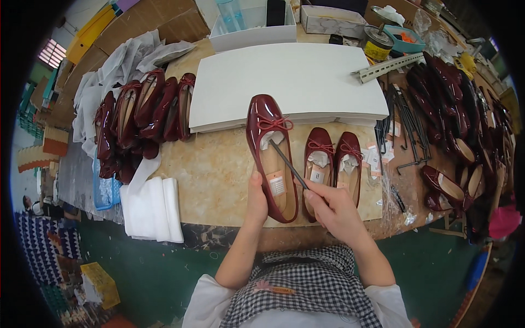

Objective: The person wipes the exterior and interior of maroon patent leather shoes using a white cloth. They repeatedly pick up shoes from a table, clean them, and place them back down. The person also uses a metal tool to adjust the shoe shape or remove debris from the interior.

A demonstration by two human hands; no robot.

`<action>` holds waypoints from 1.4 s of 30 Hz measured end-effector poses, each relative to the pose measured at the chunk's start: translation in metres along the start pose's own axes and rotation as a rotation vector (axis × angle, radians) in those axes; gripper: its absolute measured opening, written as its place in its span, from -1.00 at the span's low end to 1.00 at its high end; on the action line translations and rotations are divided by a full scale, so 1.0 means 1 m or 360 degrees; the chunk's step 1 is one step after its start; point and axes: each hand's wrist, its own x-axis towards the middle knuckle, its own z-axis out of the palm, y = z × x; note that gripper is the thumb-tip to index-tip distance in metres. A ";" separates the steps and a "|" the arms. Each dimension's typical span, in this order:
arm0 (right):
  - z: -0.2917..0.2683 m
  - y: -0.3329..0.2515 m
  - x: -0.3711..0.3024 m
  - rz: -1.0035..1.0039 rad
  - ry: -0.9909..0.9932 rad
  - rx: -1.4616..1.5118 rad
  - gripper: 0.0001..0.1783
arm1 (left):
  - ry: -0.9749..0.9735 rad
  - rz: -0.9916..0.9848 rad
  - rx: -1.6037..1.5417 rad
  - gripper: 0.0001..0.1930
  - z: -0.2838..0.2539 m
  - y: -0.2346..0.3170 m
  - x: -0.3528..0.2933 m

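My left hand (256, 199) is closed round the heel side of a glossy burgundy ballet flat (262, 108), its toe pointing away from me. A small bow crosses its front, and a paper tag (277, 185) lies on the insole. My right hand (334, 212) grips a thin dark metal rod (290, 165). The rod's far tip reaches into the shoe's opening, against crumpled white paper (272, 139) at the toe. Just right of this shoe, a matching pair, a left flat (318, 136) and a right flat (348, 142), stands on the table with paper in both toes.
A stack of white sheets (284, 76) lies behind the shoes. More burgundy flats (150, 101) sit at the left beside a white folded cloth (152, 210). To the right are several dark hooked rods (410, 123), a slotted metal bar (389, 68) and a heap of shoes (451, 104).
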 end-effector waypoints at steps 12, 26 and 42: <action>0.054 0.007 0.020 -0.0665 0.0713 -0.0394 -0.65 | 0.0192 -0.0106 0.0009 -0.20 0.014 -0.015 -0.040; -0.227 0.215 -0.012 0.1024 0.1172 -0.1990 -0.45 | -0.0189 0.0081 0.1912 -0.51 0.049 0.039 0.010; -0.024 0.009 -0.018 0.0192 0.0071 0.0093 -0.55 | -0.0338 -0.0437 -0.0234 -0.38 0.018 0.021 -0.002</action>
